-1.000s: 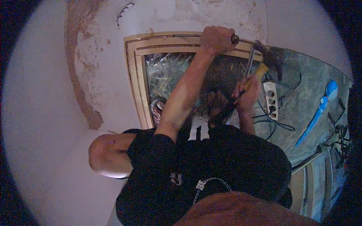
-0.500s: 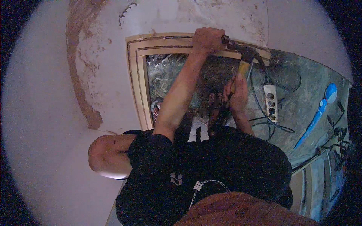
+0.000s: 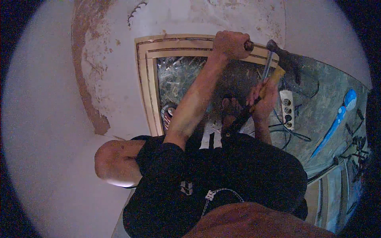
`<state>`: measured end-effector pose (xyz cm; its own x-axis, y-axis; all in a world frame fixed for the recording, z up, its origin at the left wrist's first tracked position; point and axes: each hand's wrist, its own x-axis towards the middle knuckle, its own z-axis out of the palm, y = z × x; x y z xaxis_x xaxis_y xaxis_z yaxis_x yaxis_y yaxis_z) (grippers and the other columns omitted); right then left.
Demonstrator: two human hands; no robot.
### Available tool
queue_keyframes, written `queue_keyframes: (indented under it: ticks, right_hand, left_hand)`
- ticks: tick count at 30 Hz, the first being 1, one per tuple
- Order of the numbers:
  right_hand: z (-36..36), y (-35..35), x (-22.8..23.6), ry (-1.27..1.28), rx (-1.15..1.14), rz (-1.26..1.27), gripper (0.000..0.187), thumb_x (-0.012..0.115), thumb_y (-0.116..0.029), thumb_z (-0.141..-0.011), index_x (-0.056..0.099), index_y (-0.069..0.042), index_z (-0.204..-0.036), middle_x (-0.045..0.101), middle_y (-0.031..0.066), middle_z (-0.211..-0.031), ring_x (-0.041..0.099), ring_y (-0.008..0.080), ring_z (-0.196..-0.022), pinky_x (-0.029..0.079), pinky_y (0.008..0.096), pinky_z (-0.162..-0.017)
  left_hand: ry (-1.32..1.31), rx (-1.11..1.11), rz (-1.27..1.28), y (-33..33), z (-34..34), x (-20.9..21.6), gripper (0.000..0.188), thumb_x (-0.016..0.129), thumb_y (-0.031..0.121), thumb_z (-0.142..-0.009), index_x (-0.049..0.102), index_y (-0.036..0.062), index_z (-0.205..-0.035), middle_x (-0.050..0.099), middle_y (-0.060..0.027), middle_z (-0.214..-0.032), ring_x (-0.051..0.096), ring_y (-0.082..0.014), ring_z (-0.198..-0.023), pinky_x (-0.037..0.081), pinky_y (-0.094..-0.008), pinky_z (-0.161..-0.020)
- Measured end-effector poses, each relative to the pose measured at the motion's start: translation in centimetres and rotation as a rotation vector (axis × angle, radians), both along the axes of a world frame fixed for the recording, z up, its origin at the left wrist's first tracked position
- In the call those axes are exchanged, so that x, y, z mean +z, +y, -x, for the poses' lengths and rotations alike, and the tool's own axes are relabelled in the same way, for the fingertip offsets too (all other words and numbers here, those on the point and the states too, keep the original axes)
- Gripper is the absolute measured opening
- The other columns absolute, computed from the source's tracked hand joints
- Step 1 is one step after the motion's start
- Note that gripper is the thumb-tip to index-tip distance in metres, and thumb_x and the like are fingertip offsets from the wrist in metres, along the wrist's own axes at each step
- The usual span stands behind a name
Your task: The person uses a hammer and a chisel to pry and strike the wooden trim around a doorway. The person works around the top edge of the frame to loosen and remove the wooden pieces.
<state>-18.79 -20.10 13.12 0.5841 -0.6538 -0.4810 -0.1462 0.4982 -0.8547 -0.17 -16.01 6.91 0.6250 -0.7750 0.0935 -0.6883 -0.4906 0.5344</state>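
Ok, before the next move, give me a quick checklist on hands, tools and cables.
1. Left hand closed around the dark-ended tool: ok.
2. Right hand gripping the hammer: ok, wrapped around its handle.
3. Hammer head apart from the left hand: ok, a gap shows between them.
4. Tool's far end placed on the pale frame: cannot tell, not clearly visible.
5. Gloves on: not ok, both hands are bare.
6. Cable clear of the right forearm: cannot tell, the cable runs close beside it, near the white power strip.
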Motion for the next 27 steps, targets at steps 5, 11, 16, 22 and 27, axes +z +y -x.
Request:
queue_keyframes:
  ticks: [5, 11, 16, 22, 27]
  right_hand:
    - [0.3, -0.4, 0.9, -0.051, -0.072, -0.020, 0.032, 0.036, -0.040, -0.098, 0.042, -0.009, -0.092, 0.039, 0.0037, -0.055, 0.036, 0.0140, -0.034, 0.036, 0.0284, -0.030]
    - [0.9, -0.4, -0.4, -0.006, -0.046, 0.025, 0.031, 0.037, -0.039, -0.098, 0.042, -0.009, -0.094, 0.040, 0.0043, -0.056, 0.036, 0.0139, -0.035, 0.035, 0.0274, -0.032]
    - [1.1, 1.1, -1.0, 0.050, 0.091, -0.050, 0.031, 0.036, -0.039, -0.098, 0.042, -0.009, -0.094, 0.041, 0.0043, -0.058, 0.037, 0.0129, -0.036, 0.035, 0.0274, -0.032]
    - [1.0, -0.3, -1.4, 0.150, 0.256, 0.109, 0.034, 0.034, -0.041, -0.098, 0.041, -0.009, -0.091, 0.039, 0.0035, -0.057, 0.037, 0.0127, -0.036, 0.036, 0.0276, -0.032]
    - [1.1, 0.5, -1.3, 0.009, 0.002, -0.008, 0.035, 0.033, -0.042, -0.098, 0.040, -0.009, -0.088, 0.039, 0.0031, -0.057, 0.037, 0.0128, -0.036, 0.036, 0.0278, -0.032]
  left_hand:
    - [0.039, -0.004, 0.027, -0.7, 0.3, -0.2, 0.025, 0.064, 0.037, -0.065, 0.066, 0.0166, -0.079, 0.067, -0.0076, -0.074, 0.067, -0.0273, -0.069, 0.054, -0.0437, -0.062]
    - [0.038, -0.018, -0.055, -1.3, 0.5, -0.6, 0.025, 0.064, 0.037, -0.065, 0.066, 0.0165, -0.079, 0.067, -0.0093, -0.073, 0.067, -0.0287, -0.070, 0.054, -0.0431, -0.062]
    - [0.054, -0.067, -0.207, -1.0, 0.0, -0.6, 0.026, 0.063, 0.038, -0.067, 0.067, 0.0161, -0.081, 0.067, -0.0090, -0.076, 0.067, -0.0289, -0.072, 0.054, -0.0430, -0.063]
    - [-0.057, 0.015, -0.106, -0.4, 0.2, -0.3, 0.023, 0.060, 0.036, -0.071, 0.066, 0.0148, -0.078, 0.065, -0.0087, -0.069, 0.065, -0.0304, -0.063, 0.052, -0.0438, -0.057]
    - [-0.049, -0.014, 0.018, 0.1, 0.3, -1.1, 0.024, 0.060, 0.038, -0.072, 0.066, 0.0150, -0.078, 0.065, -0.0073, -0.067, 0.065, -0.0292, -0.061, 0.052, -0.0429, -0.055]
